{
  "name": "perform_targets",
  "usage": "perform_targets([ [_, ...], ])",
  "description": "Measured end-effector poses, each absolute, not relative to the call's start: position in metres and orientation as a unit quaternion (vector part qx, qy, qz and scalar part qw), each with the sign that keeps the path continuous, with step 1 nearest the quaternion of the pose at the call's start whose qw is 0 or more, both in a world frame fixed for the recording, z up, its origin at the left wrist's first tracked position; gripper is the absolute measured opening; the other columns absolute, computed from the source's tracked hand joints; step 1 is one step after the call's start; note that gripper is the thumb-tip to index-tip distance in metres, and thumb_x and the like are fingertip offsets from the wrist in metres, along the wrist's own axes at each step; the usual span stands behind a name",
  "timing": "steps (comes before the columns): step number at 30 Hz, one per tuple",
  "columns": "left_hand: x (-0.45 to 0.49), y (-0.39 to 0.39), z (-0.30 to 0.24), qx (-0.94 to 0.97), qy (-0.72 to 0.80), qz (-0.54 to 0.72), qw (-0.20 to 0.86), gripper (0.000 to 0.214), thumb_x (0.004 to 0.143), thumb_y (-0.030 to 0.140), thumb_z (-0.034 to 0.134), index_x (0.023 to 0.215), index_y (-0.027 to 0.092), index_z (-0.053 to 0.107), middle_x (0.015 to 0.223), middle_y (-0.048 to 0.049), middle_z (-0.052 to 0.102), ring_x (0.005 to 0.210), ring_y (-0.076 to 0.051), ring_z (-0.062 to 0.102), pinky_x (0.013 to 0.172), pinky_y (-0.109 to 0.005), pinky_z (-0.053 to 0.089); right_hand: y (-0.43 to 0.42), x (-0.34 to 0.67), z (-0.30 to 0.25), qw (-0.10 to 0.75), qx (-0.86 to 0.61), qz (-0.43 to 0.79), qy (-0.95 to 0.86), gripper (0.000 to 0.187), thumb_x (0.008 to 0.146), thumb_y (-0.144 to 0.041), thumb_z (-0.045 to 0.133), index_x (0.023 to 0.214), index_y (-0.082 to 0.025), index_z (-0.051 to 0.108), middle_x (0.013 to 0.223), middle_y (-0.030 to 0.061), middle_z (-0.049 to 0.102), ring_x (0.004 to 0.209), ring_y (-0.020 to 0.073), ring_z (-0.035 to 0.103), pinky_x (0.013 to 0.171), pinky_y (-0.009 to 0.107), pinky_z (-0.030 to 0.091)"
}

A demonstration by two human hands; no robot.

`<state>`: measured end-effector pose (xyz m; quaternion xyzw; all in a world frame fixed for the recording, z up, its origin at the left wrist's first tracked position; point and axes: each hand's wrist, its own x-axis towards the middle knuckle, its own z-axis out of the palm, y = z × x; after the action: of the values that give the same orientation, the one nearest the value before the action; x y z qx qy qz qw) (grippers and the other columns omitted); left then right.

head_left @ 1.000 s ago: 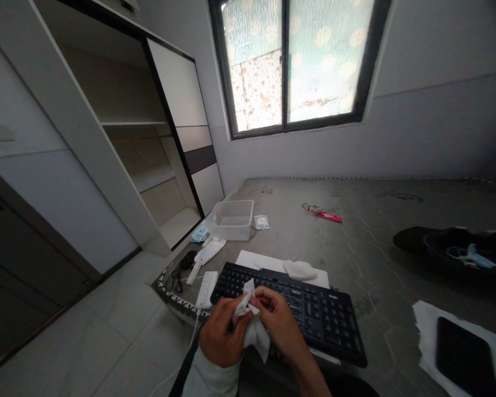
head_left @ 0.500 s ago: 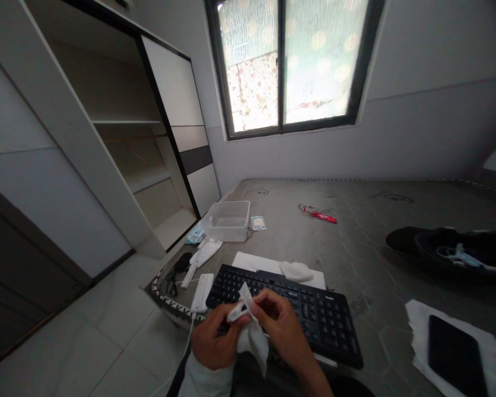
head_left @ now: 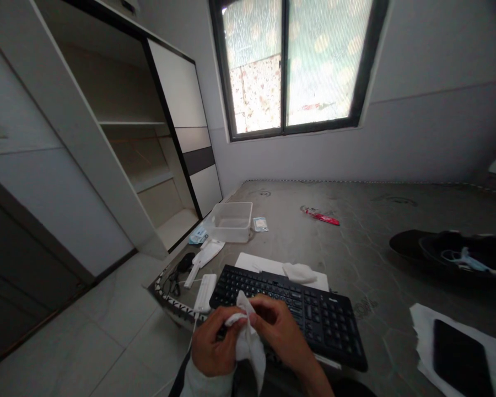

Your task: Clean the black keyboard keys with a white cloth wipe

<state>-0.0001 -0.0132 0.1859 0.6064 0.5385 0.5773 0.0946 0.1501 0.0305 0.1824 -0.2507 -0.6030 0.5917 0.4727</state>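
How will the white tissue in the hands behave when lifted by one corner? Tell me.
The white tissue will likely flop, since its lower end hangs in loose folds below the left hand and right hand. It probably crumples easily, as it's already bunched between the fingers. It looks thin, so likely light for its size.

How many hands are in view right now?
2. The left hand and the right hand both pinch the white tissue at the near side of the black keyboard. Some fingers are partly hidden.
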Motion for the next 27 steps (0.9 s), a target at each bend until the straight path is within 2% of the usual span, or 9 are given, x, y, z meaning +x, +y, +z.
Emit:
perform_targets([
  [5, -0.003, -0.021, 0.188, 0.605, 0.541, 0.574, 0.104, 0.025, 0.085, 0.045, 0.065, 0.076, 0.024, 0.076, 0.069, 0.0014, 0.073, 0.062, -0.014, 0.066, 0.062, -0.021, 0.052, 0.027, 0.146, 0.179, 0.505, -0.284, 0.544, -0.607, 0.036, 0.081, -0.054, 0.073, 0.075, -0.018, 0.073, 0.076, 0.0034, 0.065, 0.076, 0.0184, 0.059, 0.071, 0.027, 0.045],
  [8, -0.002, -0.025, 0.189, 0.594, 0.557, 0.571, 0.104, 0.024, 0.084, 0.045, 0.066, 0.074, 0.024, 0.074, 0.066, 0.0038, 0.072, 0.058, -0.012, 0.063, 0.059, -0.019, 0.048, 0.024, 0.141, 0.176, 0.52, -0.296, 0.549, -0.583, 0.037, 0.078, -0.054, 0.075, 0.07, -0.018, 0.069, 0.071, 0.0025, 0.063, 0.072, 0.0181, 0.057, 0.069, 0.028, 0.045],
  [11, 0.0, -0.027, 0.191, 0.573, 0.57, 0.577, 0.116, 0.028, 0.082, 0.048, 0.066, 0.072, 0.022, 0.069, 0.06, 0.005, 0.066, 0.053, -0.011, 0.059, 0.054, -0.018, 0.045, 0.022, 0.136, 0.175, 0.525, -0.309, 0.559, -0.563, 0.038, 0.077, -0.055, 0.075, 0.071, -0.018, 0.069, 0.071, 0.0026, 0.065, 0.071, 0.0183, 0.058, 0.067, 0.027, 0.046],
  [16, 0.001, -0.025, 0.186, 0.544, 0.597, 0.574, 0.135, 0.033, 0.077, 0.052, 0.07, 0.069, 0.021, 0.06, 0.054, 0.0073, 0.054, 0.047, -0.008, 0.049, 0.046, -0.017, 0.037, 0.021, 0.135, 0.179, 0.5, -0.32, 0.55, -0.588, 0.037, 0.083, -0.055, 0.07, 0.082, -0.018, 0.073, 0.079, 0.0048, 0.07, 0.078, 0.0207, 0.062, 0.07, 0.028, 0.047],
  [22, 0.001, -0.017, 0.177, 0.544, 0.62, 0.544, 0.153, 0.032, 0.077, 0.053, 0.069, 0.075, 0.021, 0.067, 0.059, 0.0045, 0.064, 0.051, -0.011, 0.056, 0.047, -0.018, 0.043, 0.027, 0.138, 0.179, 0.494, -0.324, 0.566, -0.575, 0.039, 0.085, -0.057, 0.066, 0.086, -0.018, 0.072, 0.08, 0.0039, 0.07, 0.08, 0.0216, 0.064, 0.071, 0.028, 0.048],
  [27, 0.003, -0.007, 0.169, 0.55, 0.619, 0.539, 0.155, 0.031, 0.077, 0.053, 0.07, 0.082, 0.023, 0.076, 0.073, 0.0007, 0.077, 0.064, -0.016, 0.07, 0.06, -0.019, 0.055, 0.035, 0.143, 0.176, 0.492, -0.349, 0.547, -0.58, 0.036, 0.088, -0.053, 0.064, 0.088, -0.018, 0.074, 0.088, 0.0061, 0.073, 0.086, 0.0234, 0.066, 0.078, 0.031, 0.048],
])
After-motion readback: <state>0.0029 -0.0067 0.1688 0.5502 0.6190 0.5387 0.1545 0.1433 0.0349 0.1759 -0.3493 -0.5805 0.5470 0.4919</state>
